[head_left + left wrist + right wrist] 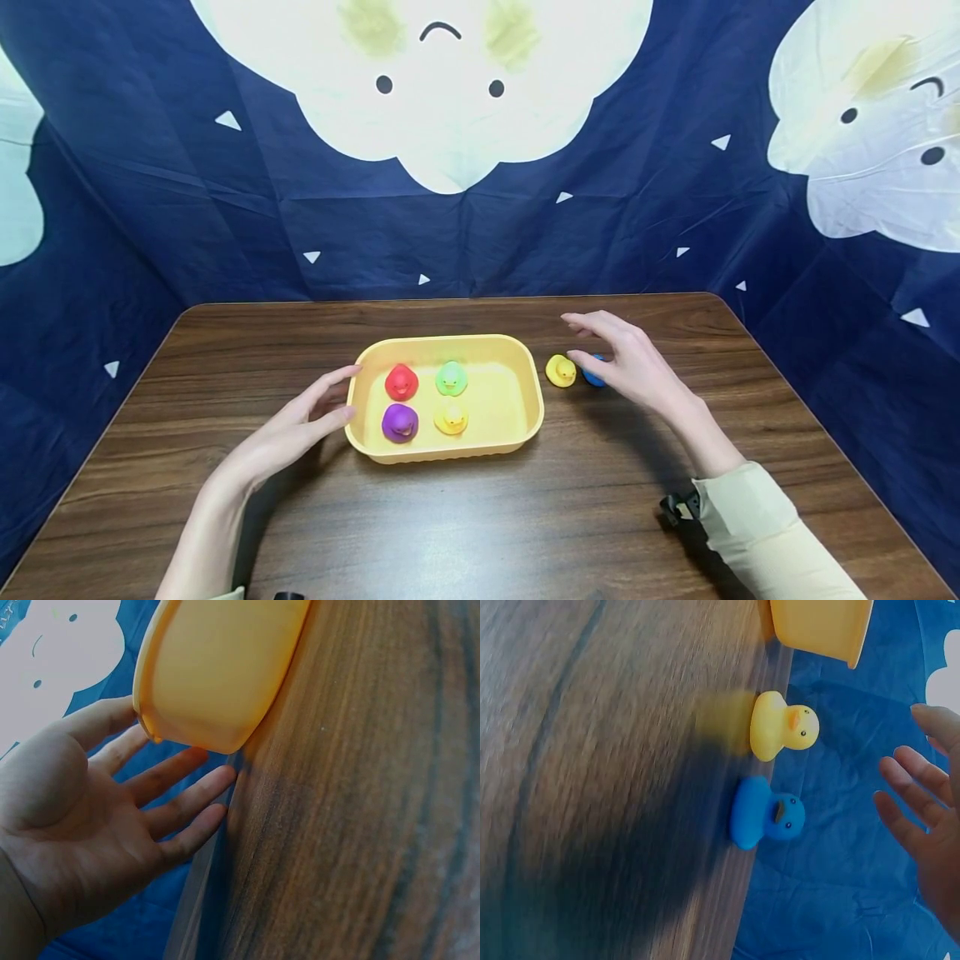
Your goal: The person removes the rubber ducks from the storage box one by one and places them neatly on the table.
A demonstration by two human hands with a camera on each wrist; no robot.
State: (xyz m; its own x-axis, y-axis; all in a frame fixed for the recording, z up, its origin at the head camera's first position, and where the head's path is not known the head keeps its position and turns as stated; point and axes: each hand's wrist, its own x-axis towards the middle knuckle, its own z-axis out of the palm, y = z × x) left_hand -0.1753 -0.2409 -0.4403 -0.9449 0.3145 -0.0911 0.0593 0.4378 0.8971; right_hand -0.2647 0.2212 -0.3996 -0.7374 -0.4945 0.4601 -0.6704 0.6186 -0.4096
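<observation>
A yellow plastic tray (pixel 517 442) stands on the table. In it sit a red rubber duck (pixel 401 382), a green duck (pixel 452 378), a purple duck (pixel 400 423) and a yellow duck (pixel 451 417). My left hand (pixel 288 433) touches the tray's left end with spread, straight fingers; in the left wrist view the palm faces the tray. To the right of the tray stand another yellow duck (pixel 772 726) and a blue duck (pixel 765 814). Over these two hovers my right hand (pixel 626 358), fingers loosely bent, apart from both, partly hiding the blue duck in the head view.
The brown wooden table (pixel 420 533) ends at a dark blue cloth backdrop (pixel 480 242) with white clouds and triangles. A small black device (pixel 681 507) is strapped at the right sleeve (pixel 757 517).
</observation>
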